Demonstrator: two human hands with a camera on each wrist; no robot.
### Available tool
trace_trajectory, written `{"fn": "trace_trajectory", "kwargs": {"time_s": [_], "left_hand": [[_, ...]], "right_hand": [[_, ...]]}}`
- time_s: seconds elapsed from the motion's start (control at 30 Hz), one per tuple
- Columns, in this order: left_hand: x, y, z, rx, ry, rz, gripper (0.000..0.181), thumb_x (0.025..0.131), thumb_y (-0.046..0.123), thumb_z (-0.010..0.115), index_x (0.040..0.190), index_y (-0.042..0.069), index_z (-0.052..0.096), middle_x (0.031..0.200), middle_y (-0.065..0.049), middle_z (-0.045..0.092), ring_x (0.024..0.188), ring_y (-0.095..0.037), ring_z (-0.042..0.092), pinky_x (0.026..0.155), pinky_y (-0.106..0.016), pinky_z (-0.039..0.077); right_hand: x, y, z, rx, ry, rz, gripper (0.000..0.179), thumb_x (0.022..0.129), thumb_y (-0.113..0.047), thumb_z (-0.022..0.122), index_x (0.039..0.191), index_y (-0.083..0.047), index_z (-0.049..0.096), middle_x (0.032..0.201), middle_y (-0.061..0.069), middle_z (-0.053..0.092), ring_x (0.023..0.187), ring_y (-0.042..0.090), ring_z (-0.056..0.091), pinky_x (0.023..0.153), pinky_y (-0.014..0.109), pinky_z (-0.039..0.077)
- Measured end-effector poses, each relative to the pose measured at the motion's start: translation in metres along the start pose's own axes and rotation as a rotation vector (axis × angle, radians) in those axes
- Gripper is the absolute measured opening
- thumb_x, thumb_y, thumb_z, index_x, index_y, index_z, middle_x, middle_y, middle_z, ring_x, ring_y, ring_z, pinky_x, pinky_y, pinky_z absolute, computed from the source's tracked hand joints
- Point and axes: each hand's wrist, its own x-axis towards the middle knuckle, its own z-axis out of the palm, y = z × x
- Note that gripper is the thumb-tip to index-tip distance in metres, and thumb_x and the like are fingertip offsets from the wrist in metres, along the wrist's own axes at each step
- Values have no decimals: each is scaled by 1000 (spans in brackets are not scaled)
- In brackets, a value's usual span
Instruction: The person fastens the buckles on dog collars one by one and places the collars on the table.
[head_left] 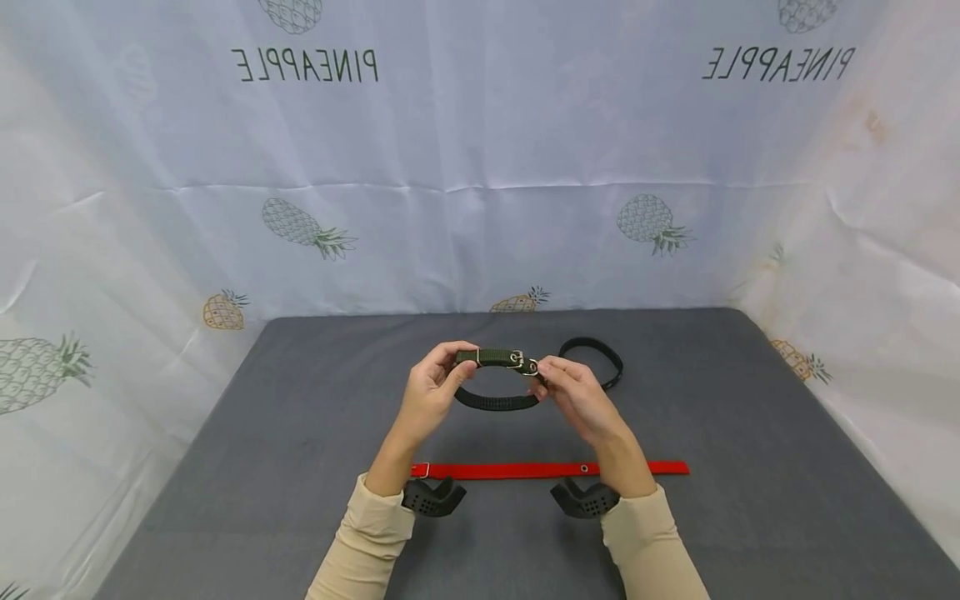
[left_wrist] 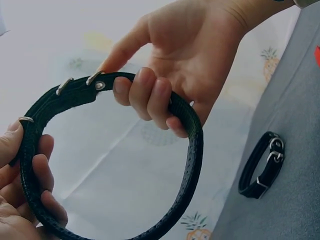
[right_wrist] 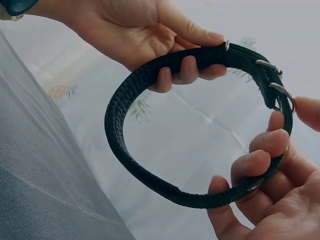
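Note:
A dark green collar (head_left: 495,403), fastened into a loop, is held up above the table between both hands. Its metal buckle (head_left: 516,359) faces the head camera, with the strap end passed through it. My left hand (head_left: 429,393) grips the loop's left side, thumb in front near a metal keeper (right_wrist: 227,45) and fingers curled inside the loop. On the other side, my right hand (head_left: 585,404) pinches the band by the D-ring (head_left: 532,367), its remaining fingers curled round the strap. In the left wrist view the loop's lower edge is cut off.
Behind the right hand lies a black collar (head_left: 617,367), also looped, with a silver buckle (left_wrist: 275,156). A red strap (head_left: 510,472) stretches flat across the grey table (head_left: 315,433) below the hands, partly covered by the right forearm. Pineapple-print curtains (head_left: 465,242) enclose the table.

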Motion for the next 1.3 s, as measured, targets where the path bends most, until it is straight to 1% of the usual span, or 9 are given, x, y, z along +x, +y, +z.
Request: {"fn": "trace_trajectory", "kwargs": {"time_s": [0.17, 0.3, 0.47, 0.63, 0.77, 0.87, 1.0, 1.07, 1.3], "left_hand": [[1, 0, 0, -1, -10, -5, 27, 95, 7, 59, 115, -10, 57, 89, 1, 58, 81, 0, 55, 74, -15, 48], [0, -1, -1, -16, -23, 4, 28, 95, 6, 59, 116, -11, 56, 90, 10, 58, 81, 0, 56, 74, -15, 49], [-1, -2, -3, -36, -35, 5, 29, 95, 7, 58, 117, -11, 55, 90, 12, 58, 82, 0, 56, 75, -15, 50], [1, -2, -4, -54, -36, 5, 29, 96, 7, 57, 118, -12, 55, 92, 8, 59, 82, 0, 57, 76, -16, 50], [1, -1, -9, -62, -28, -6, 29, 96, 4, 56, 120, -12, 54, 98, 7, 59, 88, 0, 60, 81, -15, 53], [1, -1, -15, -38, -18, -5, 30, 95, 5, 57, 122, -11, 55, 105, 12, 61, 94, 3, 61, 86, -14, 52], [-2, -3, -24, 9, 3, 25, 29, 95, 2, 57, 121, -10, 57, 111, 21, 62, 102, 7, 60, 90, -11, 49], [-4, -5, -30, 12, 12, 37, 27, 94, 0, 56, 120, -11, 57, 111, 22, 63, 105, 7, 60, 92, -11, 48], [-8, -10, -44, 22, -5, -3, 27, 96, 1, 54, 120, -10, 57, 108, 20, 65, 104, 6, 62, 96, -12, 49]], "right_hand": [[0, -3, 1, -11, 28, 0, 24, 102, -16, 43, 83, -18, 57, 72, -6, 48, 73, 8, 46, 78, 24, 40], [1, -4, 2, -11, 32, 22, 23, 101, -16, 43, 86, -18, 60, 74, -6, 51, 74, 9, 48, 77, 24, 41], [2, -4, 2, -10, 26, 41, 24, 101, -14, 42, 87, -18, 61, 75, -6, 54, 77, 9, 50, 77, 23, 42], [5, -7, 4, 6, 2, 44, 21, 101, -15, 44, 92, -18, 63, 78, -6, 54, 79, 10, 50, 77, 23, 43], [10, -7, 5, 14, -44, 6, 17, 101, -19, 46, 96, -16, 62, 80, -7, 54, 79, 9, 50, 77, 22, 42], [13, -7, 6, 19, -75, -38, 17, 101, -18, 46, 99, -15, 63, 82, -8, 56, 79, 8, 51, 77, 21, 42], [14, -11, 7, 27, -55, -30, 17, 101, -16, 46, 97, -15, 63, 82, -8, 57, 78, 8, 51, 77, 22, 43], [14, -14, 6, 19, -28, 6, 18, 101, -14, 46, 95, -17, 63, 81, -8, 56, 78, 8, 50, 78, 22, 43], [17, -19, 1, -64, 27, 62, 19, 101, -11, 44, 94, -15, 61, 82, -6, 55, 79, 11, 49, 81, 24, 42]]}}
